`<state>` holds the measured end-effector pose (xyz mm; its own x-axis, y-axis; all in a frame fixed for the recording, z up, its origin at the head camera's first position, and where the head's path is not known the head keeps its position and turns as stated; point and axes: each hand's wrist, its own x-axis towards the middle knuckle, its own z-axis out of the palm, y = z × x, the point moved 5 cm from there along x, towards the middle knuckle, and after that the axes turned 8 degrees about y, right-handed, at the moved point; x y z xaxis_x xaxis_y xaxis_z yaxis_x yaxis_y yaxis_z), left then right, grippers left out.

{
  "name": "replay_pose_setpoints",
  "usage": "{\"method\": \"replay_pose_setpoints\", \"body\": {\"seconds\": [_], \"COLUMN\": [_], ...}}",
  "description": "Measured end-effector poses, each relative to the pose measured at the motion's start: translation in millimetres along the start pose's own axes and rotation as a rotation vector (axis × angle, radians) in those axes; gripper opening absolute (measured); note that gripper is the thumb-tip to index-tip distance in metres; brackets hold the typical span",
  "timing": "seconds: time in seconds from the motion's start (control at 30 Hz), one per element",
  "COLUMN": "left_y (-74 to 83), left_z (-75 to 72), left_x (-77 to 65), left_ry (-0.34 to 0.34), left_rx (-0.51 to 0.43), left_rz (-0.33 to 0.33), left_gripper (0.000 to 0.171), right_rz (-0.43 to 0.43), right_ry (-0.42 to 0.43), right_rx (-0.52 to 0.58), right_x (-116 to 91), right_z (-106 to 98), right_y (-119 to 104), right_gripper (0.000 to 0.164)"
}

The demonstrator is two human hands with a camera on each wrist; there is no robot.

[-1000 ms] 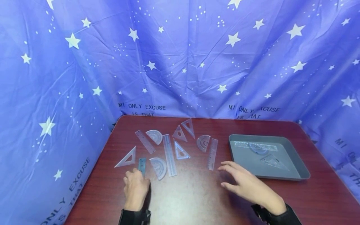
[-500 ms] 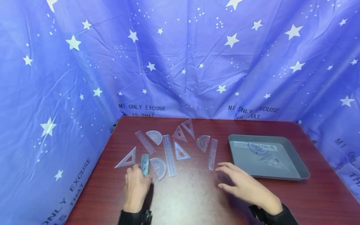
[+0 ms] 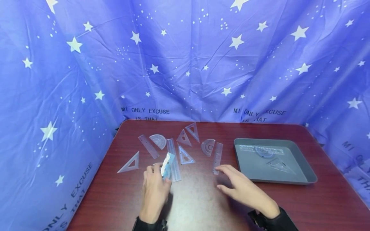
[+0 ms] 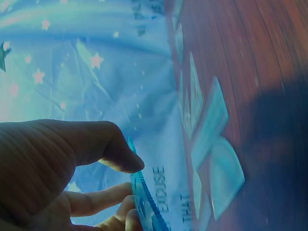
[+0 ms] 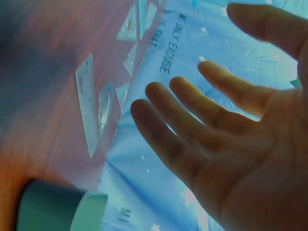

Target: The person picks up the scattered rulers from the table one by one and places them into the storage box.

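My left hand [image 3: 155, 192] pinches a short blue-tinted ruler [image 3: 167, 165] between thumb and fingers, tilted up above the table. In the left wrist view the ruler [image 4: 146, 204] stands nearly edge-on under the thumb. It overlaps a long clear ruler [image 3: 175, 173] and hides most of a protractor. My right hand [image 3: 245, 190] holds nothing; its fingers are spread and relaxed in the right wrist view. Its fingertips come right at the lower end of a small clear ruler [image 3: 218, 154], beside another protractor [image 3: 207, 147].
A grey tray [image 3: 307, 168] on the right holds a clear ruler, a protractor and a set square. Scattered on the dark red table [image 3: 196, 205] are a set square [image 3: 130, 163] at left, a ruler [image 3: 148, 146], a protractor [image 3: 158, 141] and several set squares [image 3: 185, 138] toward the back.
My left hand has lifted the blue-tinted ruler from the table and carried it right, over the near protractor and long ruler. My right hand has shifted slightly left.
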<state>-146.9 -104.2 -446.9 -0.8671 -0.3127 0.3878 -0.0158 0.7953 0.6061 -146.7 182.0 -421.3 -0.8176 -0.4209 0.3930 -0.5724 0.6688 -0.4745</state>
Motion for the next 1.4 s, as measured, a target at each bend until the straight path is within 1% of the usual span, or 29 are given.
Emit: {"method": "replay_pose_setpoints", "body": {"seconds": [0.1, 0.2, 0.3, 0.4, 0.57, 0.7, 0.77, 0.87, 0.97, 1.07, 1.23, 1.37, 1.4], "left_y": [12.1, 23.6, 34.3, 44.8, 63.4, 74.9, 78.4, 81.9, 84.0, 86.2, 88.5, 88.4, 88.2], "left_z": [2.5, 6.0, 9.4, 13.3, 19.3, 24.0, 26.0, 28.4, 29.9, 30.9, 34.8, 35.8, 35.6], "left_x": [-5.8, -11.0, -15.8, -21.8, -32.7, -41.0, -44.6, -48.5, -51.2, -53.0, -53.6, -54.6, -54.9], "left_ry": [0.02, 0.015, -0.006, -0.033, -0.068, -0.115, -0.134, -0.148, -0.153, -0.157, -0.172, -0.173, -0.173], "left_rx": [-0.015, -0.027, -0.043, -0.062, -0.101, -0.13, -0.152, -0.184, -0.203, -0.208, -0.198, -0.203, -0.206], "left_rz": [0.034, 0.051, 0.061, 0.076, 0.138, 0.177, 0.179, 0.178, 0.171, 0.17, 0.159, 0.179, 0.188], "left_gripper": [0.055, 0.056, 0.057, 0.056, 0.057, 0.057, 0.058, 0.061, 0.062, 0.061, 0.058, 0.058, 0.057], "right_rz": [0.052, 0.111, 0.151, 0.173, 0.22, 0.246, 0.297, 0.427, 0.546, 0.589, 0.636, 0.663, 0.655], "right_ry": [-0.026, -0.048, -0.044, -0.029, -0.009, 0.006, 0.01, 0.007, 0.018, 0.029, 0.04, 0.052, 0.057], "right_rx": [0.07, 0.132, 0.175, 0.224, 0.355, 0.485, 0.574, 0.715, 0.803, 0.833, 0.859, 0.863, 0.858], "right_x": [1.0, 2.8, 4.7, 6.1, 7.5, 7.5, 7.7, 7.8, 8.3, 9.0, 9.7, 10.5, 10.7], "right_z": [5.8, 12.5, 19.3, 26.1, 36.3, 40.9, 43.0, 46.7, 49.5, 51.1, 53.4, 54.8, 54.4], "right_y": [-2.1, -4.1, -6.1, -7.8, -10.7, -13.9, -13.8, -11.3, -9.3, -9.2, -7.9, -3.9, -2.7], "right_gripper": [0.053, 0.057, 0.059, 0.058, 0.059, 0.058, 0.057, 0.057, 0.058, 0.059, 0.058, 0.056, 0.056]}}
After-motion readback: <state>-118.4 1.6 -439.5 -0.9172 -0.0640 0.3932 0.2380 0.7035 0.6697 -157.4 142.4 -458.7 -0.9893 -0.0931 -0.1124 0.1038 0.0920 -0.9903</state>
